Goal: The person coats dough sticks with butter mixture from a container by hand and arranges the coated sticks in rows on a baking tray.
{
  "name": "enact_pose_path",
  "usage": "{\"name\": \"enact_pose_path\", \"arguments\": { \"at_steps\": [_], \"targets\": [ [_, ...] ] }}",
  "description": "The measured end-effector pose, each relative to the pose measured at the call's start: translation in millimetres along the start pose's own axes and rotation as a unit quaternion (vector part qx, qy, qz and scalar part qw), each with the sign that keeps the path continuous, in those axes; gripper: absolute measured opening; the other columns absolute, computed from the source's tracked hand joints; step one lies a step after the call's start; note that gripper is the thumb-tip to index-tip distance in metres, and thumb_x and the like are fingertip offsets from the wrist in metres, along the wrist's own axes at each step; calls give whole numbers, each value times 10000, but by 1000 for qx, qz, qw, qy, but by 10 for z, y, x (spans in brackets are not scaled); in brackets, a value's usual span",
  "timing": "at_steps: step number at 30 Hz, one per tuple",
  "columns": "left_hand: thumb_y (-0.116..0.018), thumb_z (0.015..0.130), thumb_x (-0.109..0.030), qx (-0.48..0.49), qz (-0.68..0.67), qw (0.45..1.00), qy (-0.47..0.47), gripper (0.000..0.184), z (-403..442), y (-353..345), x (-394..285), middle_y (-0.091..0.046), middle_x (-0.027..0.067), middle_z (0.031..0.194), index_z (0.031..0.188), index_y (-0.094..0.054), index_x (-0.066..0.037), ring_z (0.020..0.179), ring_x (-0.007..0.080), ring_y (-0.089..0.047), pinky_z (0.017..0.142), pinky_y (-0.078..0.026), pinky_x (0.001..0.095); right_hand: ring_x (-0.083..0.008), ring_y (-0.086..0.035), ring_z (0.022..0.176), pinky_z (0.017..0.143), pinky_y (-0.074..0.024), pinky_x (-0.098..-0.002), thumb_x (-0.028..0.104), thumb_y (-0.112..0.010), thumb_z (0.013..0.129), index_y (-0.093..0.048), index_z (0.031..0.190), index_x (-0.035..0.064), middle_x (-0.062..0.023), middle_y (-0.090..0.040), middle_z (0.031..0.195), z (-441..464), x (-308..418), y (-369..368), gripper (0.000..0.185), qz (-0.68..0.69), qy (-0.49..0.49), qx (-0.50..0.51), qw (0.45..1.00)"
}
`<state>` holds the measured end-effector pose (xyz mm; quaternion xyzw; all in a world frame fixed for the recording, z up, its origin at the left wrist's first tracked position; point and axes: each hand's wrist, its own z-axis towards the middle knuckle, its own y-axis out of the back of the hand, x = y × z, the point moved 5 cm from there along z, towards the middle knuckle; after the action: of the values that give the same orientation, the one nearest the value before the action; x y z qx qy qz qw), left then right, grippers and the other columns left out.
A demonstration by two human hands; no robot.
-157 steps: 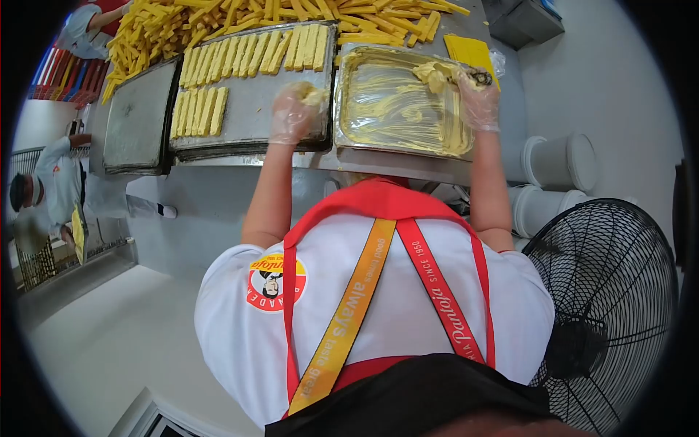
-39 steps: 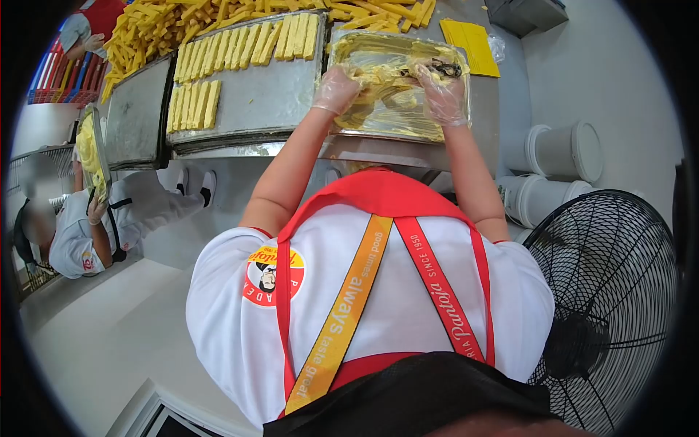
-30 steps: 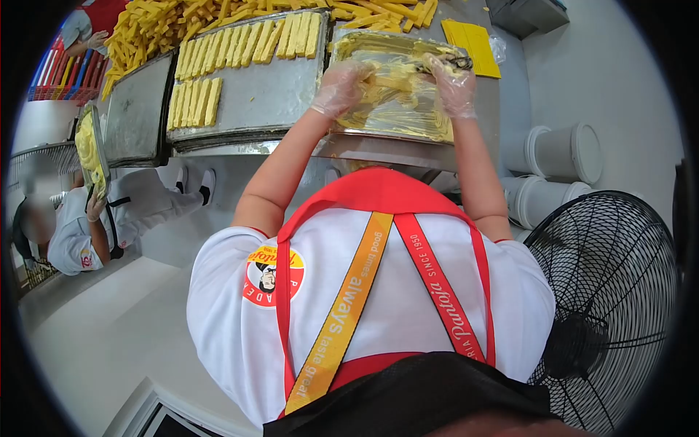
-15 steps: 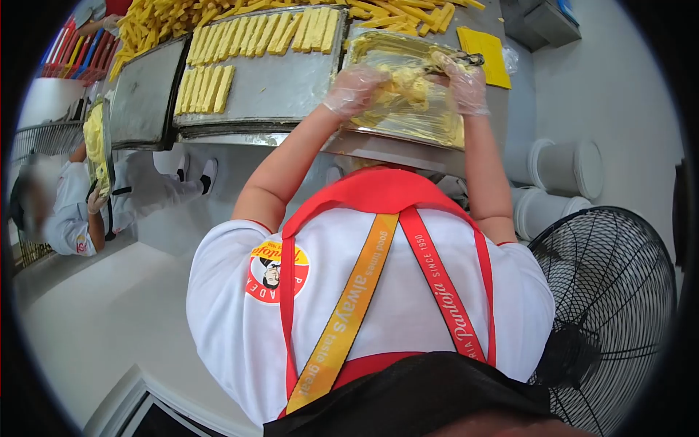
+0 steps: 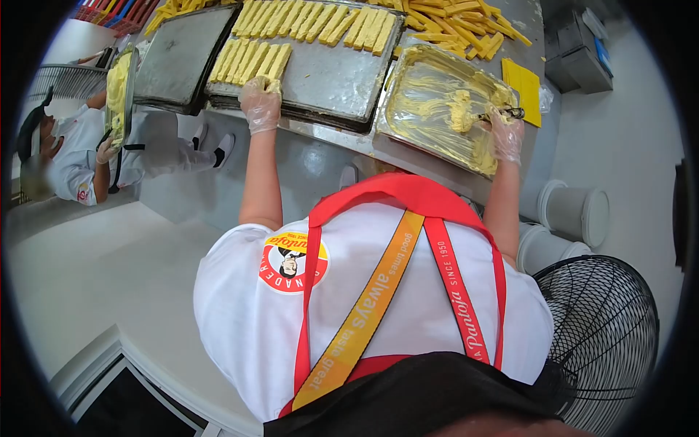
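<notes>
My left hand [image 5: 261, 105], in a clear plastic glove, has its fingers closed at the near end of a cream-coated stick [image 5: 278, 64]. This stick stands at the right end of the shorter row on a metal baking sheet [image 5: 328, 80]. A longer row of coated sticks [image 5: 313, 22] lies behind it. My gloved right hand [image 5: 505, 135] grips a dark-handled utensil [image 5: 515, 113] over the right side of a shallow tray [image 5: 389, 125]. Pale yellow cream [image 5: 460, 113] is smeared over the tray and clumped near the utensil, whose working end I cannot make out.
Uncoated yellow sticks [image 5: 466, 25] are piled at the back. A second dark sheet [image 5: 178, 54] is at left, a yellow packet [image 5: 521, 91] at right. Another person [image 5: 73, 153] holds a tray of cream. White buckets [image 5: 575, 211] and a fan [image 5: 601, 328] stand at right.
My left hand has moved left from the cream tray to the baking sheet, where the shorter row has one more coated stick. My right hand stays at the cream tray with the utensil.
</notes>
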<state>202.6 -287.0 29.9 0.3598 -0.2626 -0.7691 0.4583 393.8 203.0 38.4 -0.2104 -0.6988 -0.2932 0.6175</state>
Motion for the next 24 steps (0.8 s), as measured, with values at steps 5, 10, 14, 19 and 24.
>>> {"name": "enact_pose_path", "arguments": {
  "at_steps": [5,10,14,19,24],
  "targets": [
    [-696,702,-163,72,-13,996,53,174,-30,-112,182,-655,182,823,800,-671,-21,821,381,-619,738,-490,457,-148,-629,783,664,-523,-295,180,-745,803,-640,1042,15,-58,-661,904,-68,214,-296,309,-286,114,11,951],
    [-726,705,-216,14,92,995,-39,257,-91,-247,348,-636,180,806,824,-632,-8,778,393,-612,716,-484,464,-152,-619,756,684,-497,-313,239,-752,794,-653,948,23,-53,-669,829,-83,138,-660,284,-239,124,157,950],
    [-758,706,-285,-44,84,995,10,355,143,261,-279,-631,169,810,897,-616,-22,784,363,-614,705,-480,464,-227,-624,784,728,-495,-346,253,-724,800,-638,941,19,-113,-660,865,365,46,-182,286,-220,58,26,974],
    [-733,752,-294,-76,-69,987,-125,449,674,4,-934,-658,171,986,1080,-617,-10,955,333,-616,861,-478,423,-313,-638,883,786,-499,-365,224,-714,785,-628,984,15,-180,-659,925,152,240,-360,301,-344,221,37,912],
    [-690,794,-301,4,-217,946,-240,417,1286,-871,-1793,-650,157,1118,1126,-629,-55,1034,325,-601,913,-463,410,-296,-637,898,813,-496,-357,256,-727,787,-634,1043,63,-181,-652,959,343,-23,-229,334,-197,69,51,977]
  ]
}}
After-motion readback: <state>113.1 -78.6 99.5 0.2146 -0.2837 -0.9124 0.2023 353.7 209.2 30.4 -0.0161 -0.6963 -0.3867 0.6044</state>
